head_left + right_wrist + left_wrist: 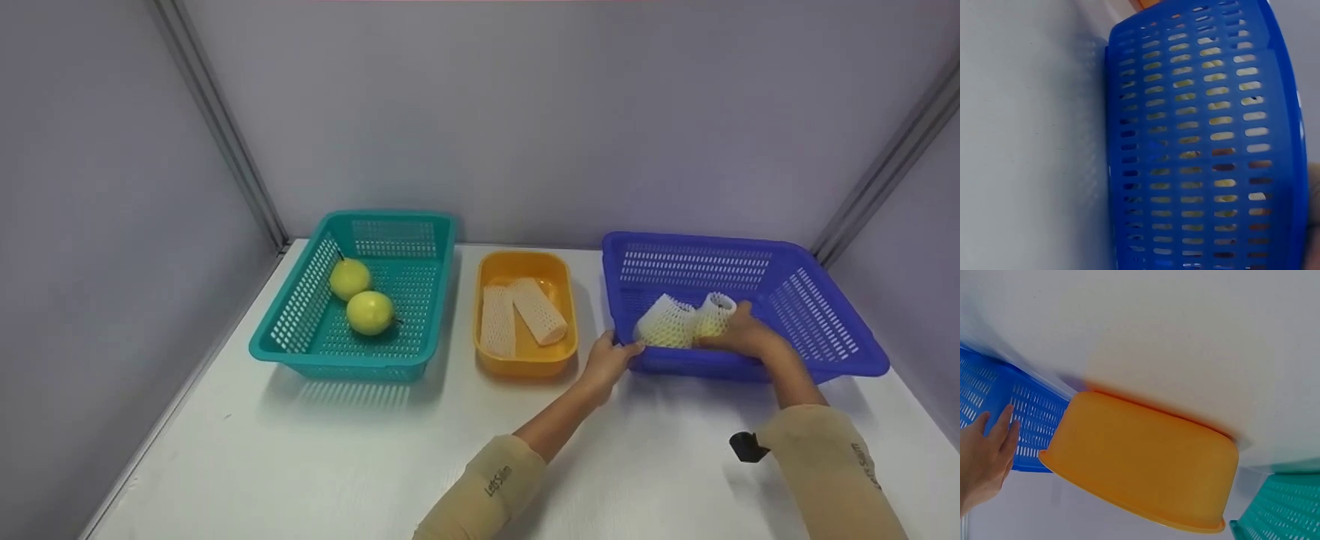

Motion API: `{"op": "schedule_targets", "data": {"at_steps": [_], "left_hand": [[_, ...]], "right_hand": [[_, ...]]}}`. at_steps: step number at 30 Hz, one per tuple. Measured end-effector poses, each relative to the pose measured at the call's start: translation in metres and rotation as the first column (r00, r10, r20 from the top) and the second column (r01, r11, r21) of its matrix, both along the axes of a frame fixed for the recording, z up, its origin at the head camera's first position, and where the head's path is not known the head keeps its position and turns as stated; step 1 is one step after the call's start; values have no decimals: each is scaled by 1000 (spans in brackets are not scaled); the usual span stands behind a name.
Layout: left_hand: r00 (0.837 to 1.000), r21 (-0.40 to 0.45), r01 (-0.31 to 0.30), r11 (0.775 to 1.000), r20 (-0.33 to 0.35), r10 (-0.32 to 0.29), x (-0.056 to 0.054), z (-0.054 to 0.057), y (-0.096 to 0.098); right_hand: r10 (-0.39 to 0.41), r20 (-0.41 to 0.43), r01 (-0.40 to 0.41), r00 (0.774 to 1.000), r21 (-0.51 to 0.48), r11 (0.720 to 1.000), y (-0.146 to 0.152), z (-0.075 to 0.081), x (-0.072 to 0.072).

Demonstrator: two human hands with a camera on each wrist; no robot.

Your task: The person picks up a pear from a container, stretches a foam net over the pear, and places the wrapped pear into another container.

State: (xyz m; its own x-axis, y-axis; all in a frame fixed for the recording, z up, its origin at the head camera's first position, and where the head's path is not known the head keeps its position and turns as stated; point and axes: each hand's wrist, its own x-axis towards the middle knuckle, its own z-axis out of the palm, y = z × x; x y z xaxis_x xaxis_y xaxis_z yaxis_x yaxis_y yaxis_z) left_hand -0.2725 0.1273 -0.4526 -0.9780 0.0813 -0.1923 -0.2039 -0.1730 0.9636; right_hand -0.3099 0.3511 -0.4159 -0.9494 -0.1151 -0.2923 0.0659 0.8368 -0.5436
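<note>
A blue basket (697, 361) stands at the right, holding two yellow pears in white foam nets. My left hand (609, 365) grips its front left corner, thumb over the front rim; in the left wrist view the left hand's fingers (1002, 430) lie along the outer wall. Inside the basket, my right hand (739, 334) holds the right netted pear (712, 319) low on its side, its net standing open at the top. The other netted pear (666, 324) sits just left of it. In the right wrist view the slotted wall (1202, 140) hides most of the right hand.
An orange bin (526, 366) with two flattened foam nets (498, 321) stands in the middle. Left of it, a teal basket (345, 367) holds two bare yellow pears (370, 313). Grey panels enclose the white table (315, 457) at the back and sides.
</note>
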Motion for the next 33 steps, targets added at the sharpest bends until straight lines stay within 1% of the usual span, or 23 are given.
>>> {"op": "schedule_targets", "data": {"at_steps": [3, 6, 9, 13, 15, 17, 18, 20, 21, 25, 28, 31, 33], "left_hand": [[1000, 15, -1, 1000, 1, 1, 1, -1, 0], [1000, 8, 7, 1000, -3, -7, 1, 0, 0], [1000, 11, 13, 1000, 6, -13, 2, 0, -1], [1000, 35, 9, 999, 24, -10, 1, 0, -2], [1000, -27, 16, 1000, 0, -16, 2, 1, -3], [999, -117, 30, 993, -35, -34, 2, 1, -4], [997, -173, 38, 984, -55, -48, 2, 1, -5], [992, -286, 59, 956, -90, -88, 3, 2, -8], [989, -324, 73, 943, -98, -110, 3, 2, -10], [974, -426, 126, 896, -117, -193, 4, 1, -17], [964, -486, 150, 861, -120, -236, 6, 1, -24], [958, -541, 171, 824, -105, -267, 10, 4, -32], [953, -559, 193, 807, -91, -290, 11, 6, -39]], "right_hand": [[15, -4, -15, 1000, -15, 1000, 5, 2, 3], [26, -52, -28, 998, -32, 999, 9, 3, 7], [26, -76, -30, 997, -48, 998, 11, 4, 9], [18, -71, -21, 997, -41, 999, 10, 5, 10], [6, -64, -9, 998, -45, 999, 10, 5, 11], [-10, -66, 7, 998, -54, 999, 9, 5, 11], [-19, -69, 14, 997, -62, 998, 9, 5, 12], [-35, -84, 29, 996, -75, 997, 9, 5, 13], [-43, -95, 35, 995, -83, 996, 8, 6, 14], [-79, -132, 64, 988, -109, 992, 6, 7, 17], [-130, -158, 106, 979, -147, 983, 3, 8, 19], [-198, -196, 157, 960, -203, 966, -1, 9, 22], [-259, -234, 199, 937, -250, 947, -6, 10, 25]]}}
